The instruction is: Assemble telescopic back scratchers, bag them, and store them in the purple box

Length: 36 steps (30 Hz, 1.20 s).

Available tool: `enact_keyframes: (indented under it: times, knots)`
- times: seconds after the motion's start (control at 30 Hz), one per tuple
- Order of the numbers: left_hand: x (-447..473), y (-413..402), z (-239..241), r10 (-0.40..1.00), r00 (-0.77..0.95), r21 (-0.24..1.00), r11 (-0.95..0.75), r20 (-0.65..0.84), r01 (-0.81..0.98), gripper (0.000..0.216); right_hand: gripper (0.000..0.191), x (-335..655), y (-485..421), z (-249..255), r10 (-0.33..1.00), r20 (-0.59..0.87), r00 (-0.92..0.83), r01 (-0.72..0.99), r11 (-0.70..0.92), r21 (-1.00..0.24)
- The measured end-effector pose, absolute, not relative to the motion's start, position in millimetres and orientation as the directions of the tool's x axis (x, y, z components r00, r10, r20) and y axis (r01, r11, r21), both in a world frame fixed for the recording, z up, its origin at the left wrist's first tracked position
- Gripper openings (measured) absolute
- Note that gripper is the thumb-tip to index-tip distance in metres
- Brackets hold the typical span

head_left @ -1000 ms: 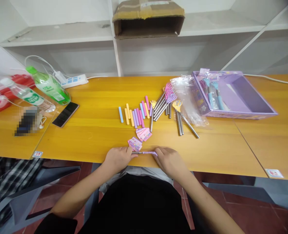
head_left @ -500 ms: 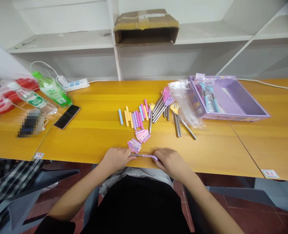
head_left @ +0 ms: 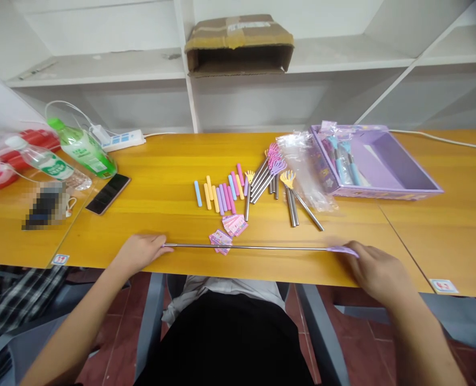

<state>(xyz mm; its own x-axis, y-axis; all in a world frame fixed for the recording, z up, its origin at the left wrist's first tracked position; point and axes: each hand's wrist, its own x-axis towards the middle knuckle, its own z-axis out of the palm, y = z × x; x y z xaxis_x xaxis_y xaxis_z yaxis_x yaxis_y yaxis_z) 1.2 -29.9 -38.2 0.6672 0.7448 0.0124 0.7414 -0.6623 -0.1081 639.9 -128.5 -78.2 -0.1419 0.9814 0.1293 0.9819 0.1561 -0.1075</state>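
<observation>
A telescopic back scratcher (head_left: 257, 247) with a thin metal rod is drawn out long across the front of the table. My left hand (head_left: 141, 252) is closed round its handle end. At the other end, my right hand (head_left: 376, 268), a little blurred, grips the purple claw head (head_left: 340, 250). Pink printed cards (head_left: 220, 241) lie partly beneath the rod. Behind them are several coloured handle sleeves (head_left: 225, 197) in blue, yellow, purple and pink. To their right lie several back scratchers (head_left: 264, 179) with pink, purple and yellow claws.
A purple box (head_left: 394, 166) at the right holds bagged blue pieces, with clear plastic bags (head_left: 310, 177) beside it. On the left are a phone (head_left: 109, 194), two bottles (head_left: 87, 153) and a power strip (head_left: 123, 140). A cardboard box (head_left: 240, 45) sits on the shelf.
My hands have moved far apart, left hand leftward and right hand rightward. Between them the back scratcher's rod has been pulled out from short to long.
</observation>
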Motion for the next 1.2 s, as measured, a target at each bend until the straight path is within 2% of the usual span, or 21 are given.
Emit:
enact_keyframes:
  times: [0.13,0.27,0.47,0.63,0.77,0.87,1.03,1.2]
  knots:
    - [-23.0,-34.1,-38.7,0.726,0.685,-0.073,-0.681,0.069,0.729,0.054,0.022,687.5,-145.9,-86.3,0.993,0.07,0.093,0.991,-0.086,-0.098]
    - [-20.7,-36.5,-42.5,0.72,0.689,-0.017,-0.69,0.076,0.723,0.052,0.028,697.9,-147.0,-94.8,0.976,0.063,0.209,0.97,-0.199,-0.141]
    - [-9.6,-32.6,-42.8,0.755,0.652,0.012,-0.654,0.075,0.756,0.046,0.034,686.7,-136.0,-97.9,0.97,0.037,0.241,0.956,-0.231,-0.18]
    - [-0.8,-39.8,-36.8,0.801,0.598,-0.047,-0.597,0.021,0.801,0.027,0.04,673.4,-132.7,-92.0,0.972,0.031,0.231,0.969,-0.227,-0.101]
    - [4.6,-42.3,-33.7,0.818,0.575,-0.059,-0.573,0.024,0.817,0.016,0.037,661.2,-132.9,-83.2,0.967,0.034,0.254,0.965,-0.251,-0.077]
    - [7.3,-41.7,-31.5,0.815,0.578,-0.077,-0.574,0.046,0.815,0.015,0.033,654.2,-133.7,-76.9,0.966,0.042,0.254,0.964,-0.25,-0.089]
    - [8.5,-41.6,-28.8,0.818,0.573,-0.035,-0.572,0.048,0.82,0.015,0.031,650.9,-133.8,-76.0,0.964,0.059,0.258,0.963,-0.252,-0.094]
    - [6.4,-42.4,-30.2,0.8,0.599,-0.115,-0.593,0.026,0.797,0.017,0.03,646.9,-134.6,-76.2,0.959,0.091,0.267,0.96,-0.256,-0.117]
